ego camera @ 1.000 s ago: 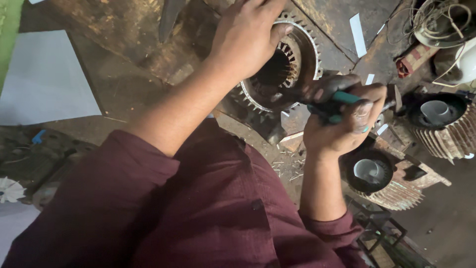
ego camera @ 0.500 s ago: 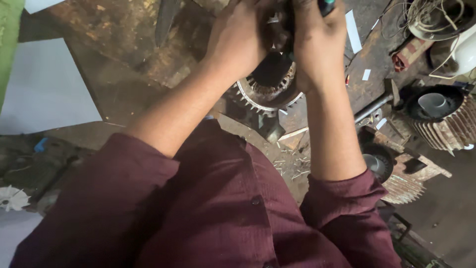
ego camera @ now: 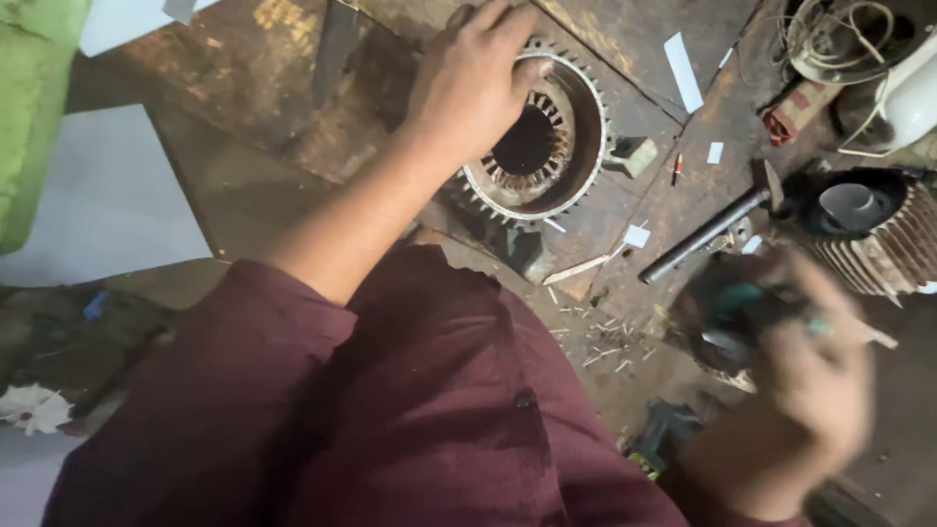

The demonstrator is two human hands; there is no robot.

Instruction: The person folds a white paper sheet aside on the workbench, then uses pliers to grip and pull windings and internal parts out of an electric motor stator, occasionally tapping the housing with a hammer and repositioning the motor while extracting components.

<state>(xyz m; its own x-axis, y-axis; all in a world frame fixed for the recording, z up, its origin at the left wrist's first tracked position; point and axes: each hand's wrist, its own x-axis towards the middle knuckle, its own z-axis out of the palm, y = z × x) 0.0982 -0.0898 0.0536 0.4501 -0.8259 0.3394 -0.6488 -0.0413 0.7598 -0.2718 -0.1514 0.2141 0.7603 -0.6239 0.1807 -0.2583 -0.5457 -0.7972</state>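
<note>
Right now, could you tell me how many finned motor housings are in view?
2. One finned housing lies on the wooden bench under the left hand. Another housing sits at the right edge. A third may be hidden behind the blurred right hand.

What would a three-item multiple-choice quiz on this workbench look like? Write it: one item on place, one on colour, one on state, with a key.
1. Where does the left hand rest?
A. on the finned stator ring
B. on the white paper sheet
C. on the hammer

2. What colour is the person's sleeve?
A. green
B. maroon
C. white

3. How does the right hand show?
A. sharp, flat on the bench
B. motion-blurred, closed on a teal-handled tool
C. out of view

Key: 1 A, its fingers lie over the ring's rim. 2 B, the cloth is dark red. 3 B, hand and tool are smeared near the hammer.
</note>
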